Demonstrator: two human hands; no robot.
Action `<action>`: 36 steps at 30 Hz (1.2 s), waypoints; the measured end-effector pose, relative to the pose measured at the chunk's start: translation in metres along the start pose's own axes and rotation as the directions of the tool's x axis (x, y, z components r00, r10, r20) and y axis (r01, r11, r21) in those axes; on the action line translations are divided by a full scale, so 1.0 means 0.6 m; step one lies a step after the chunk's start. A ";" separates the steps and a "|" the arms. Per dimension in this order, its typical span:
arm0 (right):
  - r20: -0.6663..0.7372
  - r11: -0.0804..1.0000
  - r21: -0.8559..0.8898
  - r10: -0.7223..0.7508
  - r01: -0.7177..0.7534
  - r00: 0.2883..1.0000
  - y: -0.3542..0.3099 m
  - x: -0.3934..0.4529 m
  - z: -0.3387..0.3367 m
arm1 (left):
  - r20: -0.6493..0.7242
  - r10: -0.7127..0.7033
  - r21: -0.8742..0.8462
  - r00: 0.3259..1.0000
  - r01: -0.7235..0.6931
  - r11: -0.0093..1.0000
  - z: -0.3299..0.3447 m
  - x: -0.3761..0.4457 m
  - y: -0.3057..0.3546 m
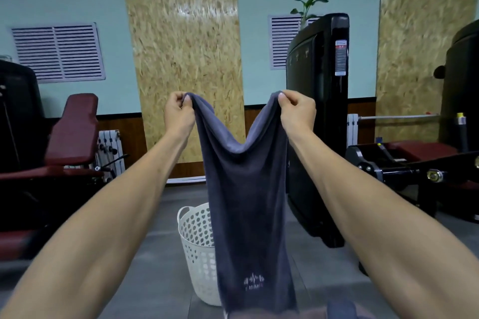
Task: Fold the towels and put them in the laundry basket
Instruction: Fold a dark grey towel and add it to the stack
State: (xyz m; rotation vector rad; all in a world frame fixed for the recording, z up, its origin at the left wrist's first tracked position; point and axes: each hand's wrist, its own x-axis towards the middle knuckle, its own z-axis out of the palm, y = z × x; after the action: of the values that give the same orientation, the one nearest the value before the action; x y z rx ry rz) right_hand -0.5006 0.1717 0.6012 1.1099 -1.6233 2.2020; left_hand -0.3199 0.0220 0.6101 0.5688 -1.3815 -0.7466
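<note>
A dark grey towel (246,202) with a small pale logo near its lower end hangs lengthwise in front of me. My left hand (178,111) pinches its upper left corner and my right hand (298,110) pinches its upper right corner, both raised at arm's length. The top edge sags in a V between them. A white perforated laundry basket (198,243) stands on the floor behind the towel, which hides its right side. More dark fabric (337,309) lies blurred at the bottom edge.
This is a gym with grey floor. A dark red padded bench machine (72,137) stands at the left. A tall black weight machine (318,111) is right of the towel, another black and red machine (420,163) at the far right. A radiator (111,150) lines the wall.
</note>
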 end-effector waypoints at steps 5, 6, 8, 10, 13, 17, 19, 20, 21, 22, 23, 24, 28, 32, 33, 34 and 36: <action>0.053 0.998 -0.016 0.053 -0.052 0.997 0.003 -0.072 -0.029 | 0.054 -0.034 0.074 0.998 0.030 0.997 -0.049 -0.082 -0.006; 0.067 0.997 -0.033 0.066 -0.064 0.996 0.002 -0.094 -0.039 | 0.077 -0.038 0.096 0.996 0.031 0.995 -0.060 -0.105 -0.007; 0.080 0.995 -0.062 0.089 -0.084 0.993 0.005 -0.139 -0.059 | 0.130 -0.069 0.119 0.989 0.053 0.991 -0.084 -0.157 -0.008; 0.097 0.991 -0.089 0.106 -0.097 0.990 0.011 -0.190 -0.082 | 0.182 -0.098 0.130 0.978 0.075 0.989 -0.110 -0.213 -0.010; 0.134 0.984 -0.148 0.114 -0.094 0.984 0.013 -0.263 -0.116 | 0.228 -0.128 0.136 0.965 0.099 0.986 -0.147 -0.293 -0.007; 0.131 0.970 -0.237 0.097 -0.064 0.987 0.001 -0.312 -0.157 | 0.218 -0.069 0.138 0.973 0.039 0.990 -0.174 -0.358 0.024; 0.147 0.955 -0.296 0.070 -0.023 0.987 -0.009 -0.322 -0.172 | 0.214 -0.060 0.112 0.975 0.036 0.993 -0.179 -0.375 0.035; 0.160 0.949 -0.314 0.062 -0.009 0.985 -0.012 -0.327 -0.178 | 0.219 -0.061 0.104 0.974 0.038 0.994 -0.181 -0.382 0.037; 0.170 0.944 -0.330 0.055 0.005 0.984 -0.013 -0.333 -0.183 | 0.223 -0.065 0.107 0.973 0.042 0.993 -0.181 -0.389 0.036; 0.178 0.935 -0.354 0.052 0.015 0.983 -0.011 -0.341 -0.187 | 0.229 -0.076 0.125 0.970 0.048 0.991 -0.181 -0.398 0.031; 0.189 0.924 -0.381 0.057 0.020 0.980 -0.006 -0.350 -0.190 | 0.238 -0.089 0.160 0.967 0.052 0.986 -0.181 -0.408 0.024; 0.208 0.912 -0.410 0.068 0.024 0.976 0.004 -0.358 -0.193 | 0.246 -0.111 0.200 0.963 0.061 0.978 -0.181 -0.418 0.011; 0.338 0.835 -0.549 0.174 0.044 0.925 0.083 -0.402 -0.205 | 0.298 -0.297 0.281 0.907 0.214 0.936 -0.182 -0.475 -0.068; 0.362 0.804 -0.588 0.364 -0.093 0.858 0.190 -0.479 -0.221 | 0.343 -0.446 0.464 0.827 0.264 0.846 -0.197 -0.534 -0.171; 0.368 0.789 -0.601 0.418 -0.131 0.830 0.220 -0.501 -0.225 | 0.360 -0.484 0.513 0.797 0.264 0.817 -0.201 -0.548 -0.198; 0.384 0.763 -0.627 0.476 -0.155 0.791 0.247 -0.524 -0.228 | 0.378 -0.527 0.557 0.761 0.267 0.786 -0.205 -0.562 -0.225; 0.420 0.712 -0.680 0.571 -0.172 0.705 0.301 -0.560 -0.231 | 0.404 -0.628 0.618 0.665 0.308 0.723 -0.210 -0.589 -0.273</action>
State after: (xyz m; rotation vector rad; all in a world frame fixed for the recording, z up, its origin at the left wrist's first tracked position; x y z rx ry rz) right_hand -0.4270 0.3157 0.2289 1.4281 -2.8159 1.2893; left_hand -0.2272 0.1731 0.2409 1.2452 -2.0834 -1.0632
